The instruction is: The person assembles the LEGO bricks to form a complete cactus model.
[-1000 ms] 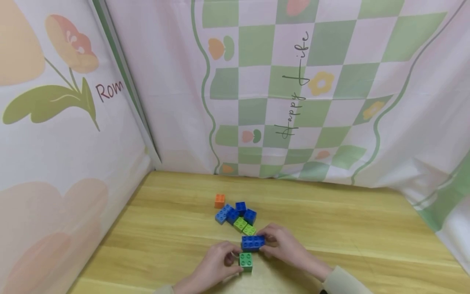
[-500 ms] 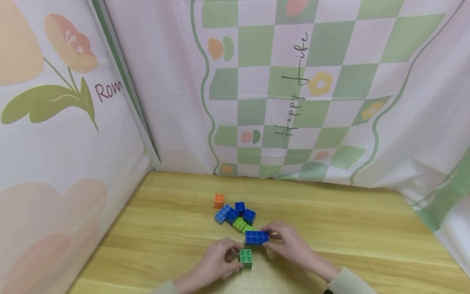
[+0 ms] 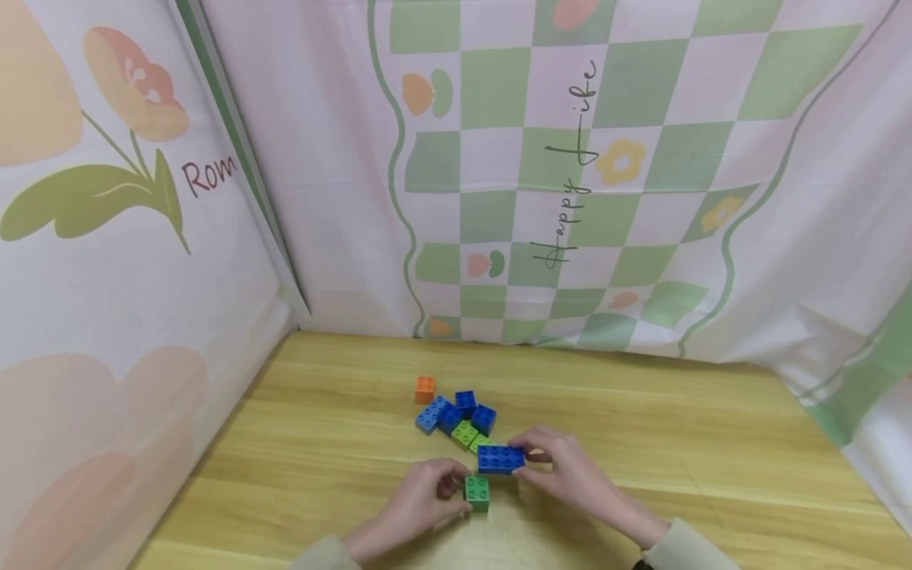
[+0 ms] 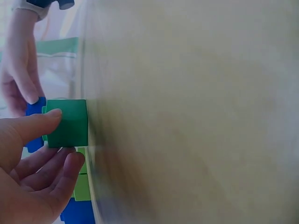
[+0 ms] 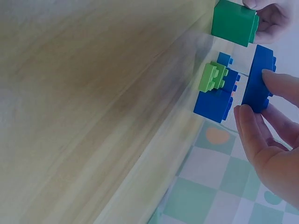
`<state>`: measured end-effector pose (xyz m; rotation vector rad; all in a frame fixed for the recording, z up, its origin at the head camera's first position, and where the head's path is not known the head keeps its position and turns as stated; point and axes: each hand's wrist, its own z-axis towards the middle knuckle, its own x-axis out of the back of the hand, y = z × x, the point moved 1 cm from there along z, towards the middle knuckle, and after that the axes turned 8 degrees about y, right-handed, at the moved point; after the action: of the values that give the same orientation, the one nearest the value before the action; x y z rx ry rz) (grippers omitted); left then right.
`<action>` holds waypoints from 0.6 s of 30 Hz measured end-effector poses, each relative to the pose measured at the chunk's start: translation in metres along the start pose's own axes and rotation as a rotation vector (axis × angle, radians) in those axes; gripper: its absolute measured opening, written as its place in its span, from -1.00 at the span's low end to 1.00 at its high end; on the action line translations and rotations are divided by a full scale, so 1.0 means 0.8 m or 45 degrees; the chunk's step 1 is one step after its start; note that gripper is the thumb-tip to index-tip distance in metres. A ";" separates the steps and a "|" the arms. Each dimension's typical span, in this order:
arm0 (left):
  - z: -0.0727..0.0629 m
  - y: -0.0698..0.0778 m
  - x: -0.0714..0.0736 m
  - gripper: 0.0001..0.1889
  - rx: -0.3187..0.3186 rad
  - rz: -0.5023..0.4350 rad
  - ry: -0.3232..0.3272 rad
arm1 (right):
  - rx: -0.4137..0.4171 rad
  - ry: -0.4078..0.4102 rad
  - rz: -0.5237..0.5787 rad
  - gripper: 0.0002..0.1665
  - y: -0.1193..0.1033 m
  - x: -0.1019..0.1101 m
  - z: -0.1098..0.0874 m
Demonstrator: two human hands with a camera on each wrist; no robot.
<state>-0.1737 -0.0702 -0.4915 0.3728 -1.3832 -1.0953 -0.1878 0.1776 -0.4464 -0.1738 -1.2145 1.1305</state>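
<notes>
My left hand pinches a green toy building brick between thumb and fingers, its studs facing up. In the left wrist view the thumb lies on one side of the green brick and the fingertips are at another. My right hand holds a longer blue brick by its right end. The right wrist view shows this blue brick raised above the tabletop, apart from the green one. Seen from the head, it is just beyond the green brick, overlapping a lime green brick.
Behind the hands a loose cluster holds another lime brick, a lighter blue brick and several dark blue bricks. An orange brick stands farther back. Patterned cloth encloses the wooden table at the back and sides.
The right hand has carried the long blue brick up, away and slightly right. My left hand has shifted a little away from me with the green brick, and the other bricks stay put.
</notes>
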 end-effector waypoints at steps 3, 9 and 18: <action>0.002 -0.001 -0.001 -0.64 0.011 -0.010 -0.014 | 0.007 0.002 0.006 -0.64 -0.002 0.001 -0.001; 0.007 -0.004 -0.001 -0.65 0.016 -0.001 -0.015 | 0.038 0.002 0.002 -0.63 -0.009 0.000 -0.002; 0.010 -0.001 -0.001 -0.65 -0.003 0.011 -0.011 | 0.069 -0.004 -0.002 -0.64 -0.013 -0.002 -0.004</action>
<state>-0.1809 -0.0674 -0.4910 0.3607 -1.3897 -1.0927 -0.1791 0.1724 -0.4421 -0.1296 -1.1850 1.1613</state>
